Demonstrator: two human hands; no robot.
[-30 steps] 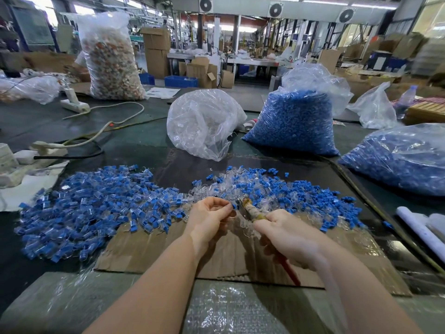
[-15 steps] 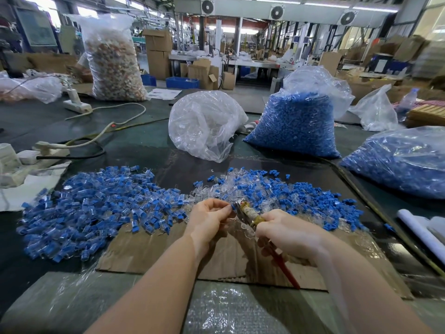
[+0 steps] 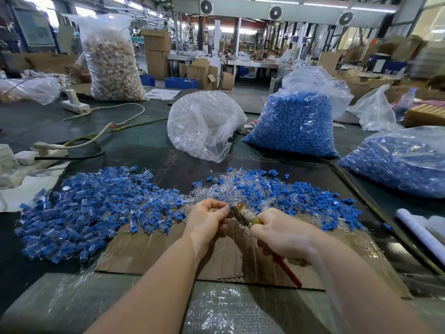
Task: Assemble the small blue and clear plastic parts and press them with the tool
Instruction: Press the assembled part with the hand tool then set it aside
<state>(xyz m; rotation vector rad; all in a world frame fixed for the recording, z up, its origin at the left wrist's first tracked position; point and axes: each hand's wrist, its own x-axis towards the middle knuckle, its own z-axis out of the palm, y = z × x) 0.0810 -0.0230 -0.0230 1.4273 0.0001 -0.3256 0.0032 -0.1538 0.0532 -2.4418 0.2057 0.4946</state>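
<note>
My left hand has its fingers curled round a small part that I cannot make out, held against the metal jaws of the pliers. My right hand grips the pliers' tape-wrapped handles, and a red handle sticks out below the palm. A large pile of assembled blue-and-clear pieces lies on the left. A pile of loose blue and clear parts lies behind my hands on the right. Both hands hover over a sheet of cardboard.
A clear bag and a bag full of blue parts stand behind the piles. Another blue-filled bag lies at the right. Power strips and cables are at the left. Bubble wrap covers the near edge. White rolls lie at the right.
Both hands stay together over the cardboard; the pliers' head has shifted slightly toward my left hand's fingertips. The piles have not moved.
</note>
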